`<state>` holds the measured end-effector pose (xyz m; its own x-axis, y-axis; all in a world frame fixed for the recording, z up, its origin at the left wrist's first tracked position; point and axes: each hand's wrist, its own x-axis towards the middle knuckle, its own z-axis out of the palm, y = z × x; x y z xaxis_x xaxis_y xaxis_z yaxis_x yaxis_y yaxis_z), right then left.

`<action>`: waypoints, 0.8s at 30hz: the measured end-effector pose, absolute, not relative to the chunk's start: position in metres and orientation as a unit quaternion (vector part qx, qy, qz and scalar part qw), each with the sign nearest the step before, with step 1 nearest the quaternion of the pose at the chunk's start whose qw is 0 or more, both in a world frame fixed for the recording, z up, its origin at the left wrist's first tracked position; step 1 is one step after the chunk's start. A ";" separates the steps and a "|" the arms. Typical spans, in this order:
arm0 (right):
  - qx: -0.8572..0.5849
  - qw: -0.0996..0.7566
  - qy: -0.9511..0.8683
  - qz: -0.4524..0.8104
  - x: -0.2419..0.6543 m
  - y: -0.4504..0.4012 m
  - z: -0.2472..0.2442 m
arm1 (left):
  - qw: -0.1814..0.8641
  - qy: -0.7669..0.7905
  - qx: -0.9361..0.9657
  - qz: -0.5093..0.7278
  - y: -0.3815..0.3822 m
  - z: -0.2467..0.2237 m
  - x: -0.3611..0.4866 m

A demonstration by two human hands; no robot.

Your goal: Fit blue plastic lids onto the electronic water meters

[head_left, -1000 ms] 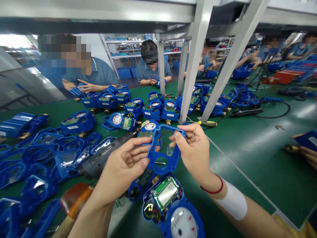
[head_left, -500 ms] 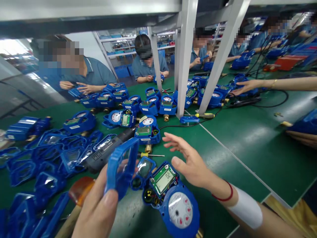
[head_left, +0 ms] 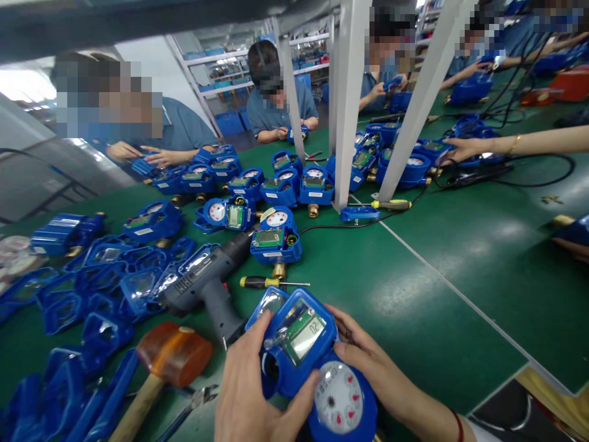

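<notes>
A blue meter point(head_left: 343, 399) with a white dial lies on the green table at the bottom centre. A blue frame cover with a clear window point(head_left: 301, 334) sits over its circuit board and lit display. My left hand point(head_left: 262, 393) grips the cover's left side, its thumb near the dial. From the right, my right hand point(head_left: 368, 362) holds the cover's upper right edge and the meter's side. Another windowed blue part point(head_left: 267, 304) lies partly behind the cover.
A power screwdriver point(head_left: 207, 285), a mallet point(head_left: 175, 353), pliers point(head_left: 200, 396) and piled blue frames point(head_left: 105, 331) lie left. Several meters point(head_left: 276, 236) stand ahead by white posts point(head_left: 350, 104). Another person's hand point(head_left: 464, 150) reaches in from the right.
My left hand has brought the blue cover right and down onto the meter's board. My right hand has moved down from above the meter to grip its right side. The view has shifted slightly.
</notes>
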<state>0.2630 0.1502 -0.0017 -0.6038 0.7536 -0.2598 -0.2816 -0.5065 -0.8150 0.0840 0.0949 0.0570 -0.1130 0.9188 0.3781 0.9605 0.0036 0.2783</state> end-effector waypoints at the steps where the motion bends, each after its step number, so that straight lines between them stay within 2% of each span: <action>1: -0.308 0.327 -0.372 0.812 0.262 0.150 -0.003 | 0.042 -0.702 -0.670 -0.239 0.096 0.057 0.084; 15: -0.297 0.333 -0.360 0.819 0.258 0.143 0.001 | 0.002 -0.694 -0.699 -0.174 0.087 0.055 0.067; 24: -0.365 0.319 -0.454 0.748 0.248 0.139 0.017 | -0.066 -0.670 -0.727 -0.135 0.084 0.052 0.039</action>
<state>0.2478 0.1387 0.0169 -0.5302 0.8084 -0.2558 -0.1465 -0.3845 -0.9114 0.0392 0.0838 0.0524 0.0666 0.9919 0.1080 0.9560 -0.0944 0.2778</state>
